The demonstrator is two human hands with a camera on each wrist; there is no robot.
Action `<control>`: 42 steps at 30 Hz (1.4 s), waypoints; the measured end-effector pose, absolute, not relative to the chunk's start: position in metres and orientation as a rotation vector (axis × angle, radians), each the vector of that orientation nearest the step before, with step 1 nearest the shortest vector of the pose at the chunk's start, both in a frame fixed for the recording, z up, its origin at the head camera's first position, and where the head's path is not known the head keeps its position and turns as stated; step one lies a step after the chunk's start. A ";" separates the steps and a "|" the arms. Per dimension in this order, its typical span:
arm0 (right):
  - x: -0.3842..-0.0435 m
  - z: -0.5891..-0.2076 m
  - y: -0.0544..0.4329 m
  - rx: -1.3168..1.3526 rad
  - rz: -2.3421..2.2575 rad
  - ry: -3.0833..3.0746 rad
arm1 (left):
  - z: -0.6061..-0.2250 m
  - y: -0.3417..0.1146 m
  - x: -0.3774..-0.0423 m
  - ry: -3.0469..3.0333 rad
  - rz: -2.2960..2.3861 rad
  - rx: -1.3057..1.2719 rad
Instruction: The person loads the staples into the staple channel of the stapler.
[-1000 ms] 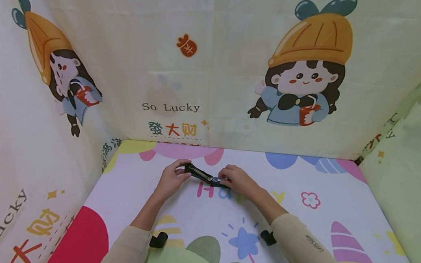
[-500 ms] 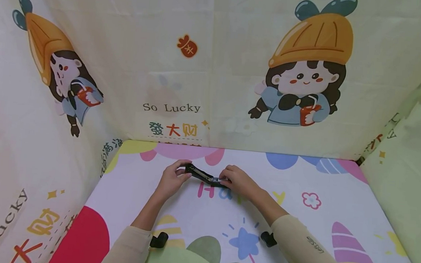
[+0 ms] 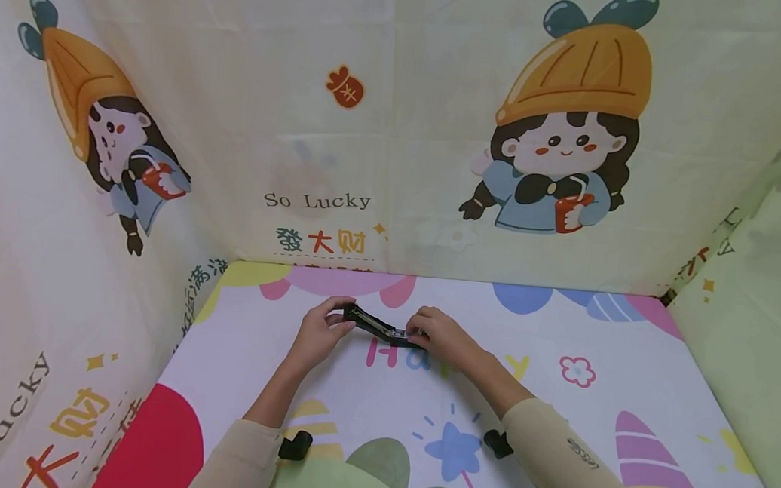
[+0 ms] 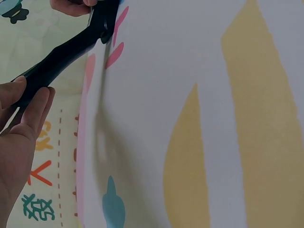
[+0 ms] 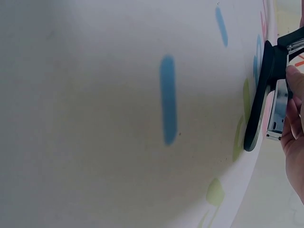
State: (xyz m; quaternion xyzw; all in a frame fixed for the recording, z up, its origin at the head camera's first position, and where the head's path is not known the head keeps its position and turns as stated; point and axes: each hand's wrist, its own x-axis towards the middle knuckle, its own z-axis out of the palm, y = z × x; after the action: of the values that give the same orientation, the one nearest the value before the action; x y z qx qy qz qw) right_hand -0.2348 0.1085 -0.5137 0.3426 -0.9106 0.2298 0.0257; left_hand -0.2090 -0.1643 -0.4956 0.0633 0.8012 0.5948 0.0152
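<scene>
A black stapler [image 3: 373, 324] is spread wide open between the two hands, over the far middle of the table. My left hand [image 3: 317, 333] grips the end of its raised arm, thumb on one side and fingers on the other, as the left wrist view shows with the hand [image 4: 23, 123] at the dark arm [image 4: 57, 61]. At the other end my right hand [image 3: 448, 335] pinches the metal staple channel [image 5: 279, 107], which stands away from the black base [image 5: 258, 116]. The thumb lies along the channel in the right wrist view.
The table [image 3: 379, 402] wears a white cover with printed coloured shapes. Behind it hangs a cream cloth wall [image 3: 424, 246] with cartoon prints, and similar cloth closes both sides. Dark camera mounts sit at both sleeve cuffs.
</scene>
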 end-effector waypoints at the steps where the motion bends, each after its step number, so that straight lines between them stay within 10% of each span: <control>1: -0.235 -0.514 0.109 1.063 0.714 -2.812 | -0.499 -0.165 -0.210 2.502 1.852 0.198; 42: -0.232 -0.530 0.116 1.139 0.751 -2.652 | -0.495 -0.164 -0.210 2.512 1.818 0.143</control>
State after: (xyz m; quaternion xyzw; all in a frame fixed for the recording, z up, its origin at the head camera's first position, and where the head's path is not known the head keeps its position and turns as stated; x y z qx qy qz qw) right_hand -0.2318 0.1161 -0.5302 0.3806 -0.8864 0.2510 0.0798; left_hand -0.2102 -0.1639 -0.4946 0.0460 0.8091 0.5856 0.0184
